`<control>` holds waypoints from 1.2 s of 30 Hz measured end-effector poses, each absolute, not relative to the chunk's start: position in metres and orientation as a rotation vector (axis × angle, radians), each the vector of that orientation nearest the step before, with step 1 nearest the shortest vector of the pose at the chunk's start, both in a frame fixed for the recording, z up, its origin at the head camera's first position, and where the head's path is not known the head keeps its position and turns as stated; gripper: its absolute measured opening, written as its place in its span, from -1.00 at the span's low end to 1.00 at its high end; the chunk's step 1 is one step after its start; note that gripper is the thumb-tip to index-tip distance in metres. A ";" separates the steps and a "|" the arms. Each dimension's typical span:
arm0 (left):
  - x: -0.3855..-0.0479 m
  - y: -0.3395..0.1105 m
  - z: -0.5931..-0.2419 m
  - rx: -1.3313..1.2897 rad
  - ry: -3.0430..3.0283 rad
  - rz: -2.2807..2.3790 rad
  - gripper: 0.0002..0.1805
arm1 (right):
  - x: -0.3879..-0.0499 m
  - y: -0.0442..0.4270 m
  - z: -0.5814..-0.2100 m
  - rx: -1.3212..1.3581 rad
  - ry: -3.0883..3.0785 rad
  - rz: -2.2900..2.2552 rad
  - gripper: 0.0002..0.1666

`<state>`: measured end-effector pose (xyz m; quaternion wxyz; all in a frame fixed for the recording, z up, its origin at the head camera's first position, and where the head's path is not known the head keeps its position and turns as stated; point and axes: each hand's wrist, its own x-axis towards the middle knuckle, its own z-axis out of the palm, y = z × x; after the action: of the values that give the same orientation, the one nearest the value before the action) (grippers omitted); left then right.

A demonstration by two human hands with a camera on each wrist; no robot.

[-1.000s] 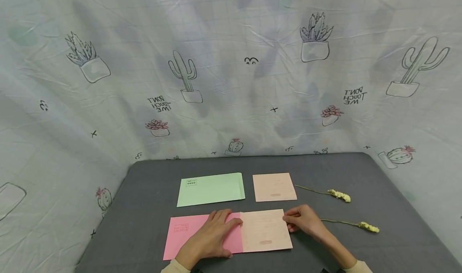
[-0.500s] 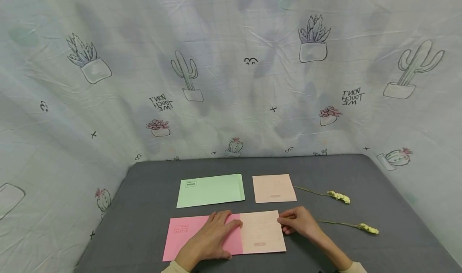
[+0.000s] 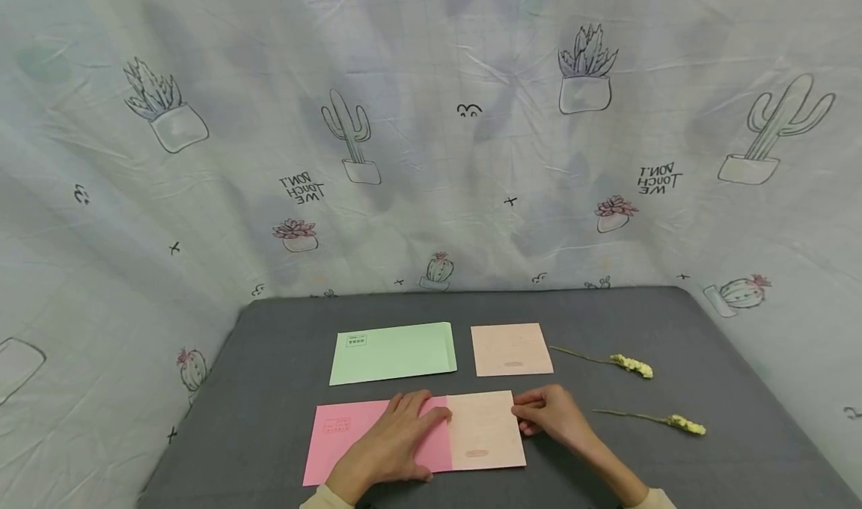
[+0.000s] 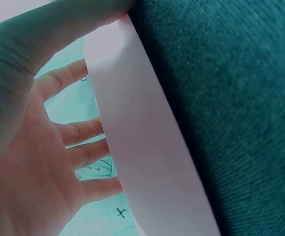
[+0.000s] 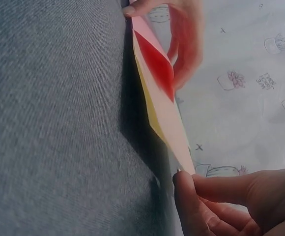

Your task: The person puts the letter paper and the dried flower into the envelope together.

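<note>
A pink envelope [image 3: 337, 442] lies near the front of the grey table. My left hand [image 3: 393, 445] spans it near its right end, thumb at the near edge and fingertips at the far edge. In the left wrist view the envelope [image 4: 137, 118] is between thumb and fingers. Its mouth bulges in the right wrist view, with red lining [image 5: 157, 69] showing. A peach card [image 3: 481, 430] lies partly inside that mouth; the inserted part is hidden. My right hand [image 3: 555, 419] pinches the card's outer right edge between thumb and index finger, also seen on the card [image 5: 169, 125] up close.
Behind lie a green envelope [image 3: 393, 353] and a second peach card [image 3: 512, 350]. Two yellow dried flower stems, one farther back [image 3: 631, 365] and one nearer [image 3: 685, 424], lie at the right. A cactus-print cloth [image 3: 431, 157] hangs behind the table [image 3: 269, 344].
My right hand has moved left with the peach card, and less of the card shows outside the pink envelope. The left hand has stayed in place on the envelope.
</note>
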<state>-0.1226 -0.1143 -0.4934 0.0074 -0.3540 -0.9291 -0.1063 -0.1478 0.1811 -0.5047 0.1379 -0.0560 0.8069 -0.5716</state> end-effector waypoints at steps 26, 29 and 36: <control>-0.125 -0.112 -0.490 -1.074 -2.941 -0.345 -0.13 | -0.150 0.171 -0.504 -0.252 2.255 -1.722 -0.71; -0.125 -0.112 -0.490 -1.081 -2.946 -0.353 -0.12 | -0.149 0.168 -0.505 -0.270 2.242 -1.734 -0.73; -0.125 -0.112 -0.492 -1.086 -2.950 -0.344 -0.11 | -0.146 0.159 -0.508 -0.315 2.219 -1.729 -0.73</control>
<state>-0.1251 -0.1119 -0.4915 -0.0103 -0.3433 -0.9328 -0.1088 -0.1459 0.1591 -0.5079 0.1549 -0.1101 0.7744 -0.6035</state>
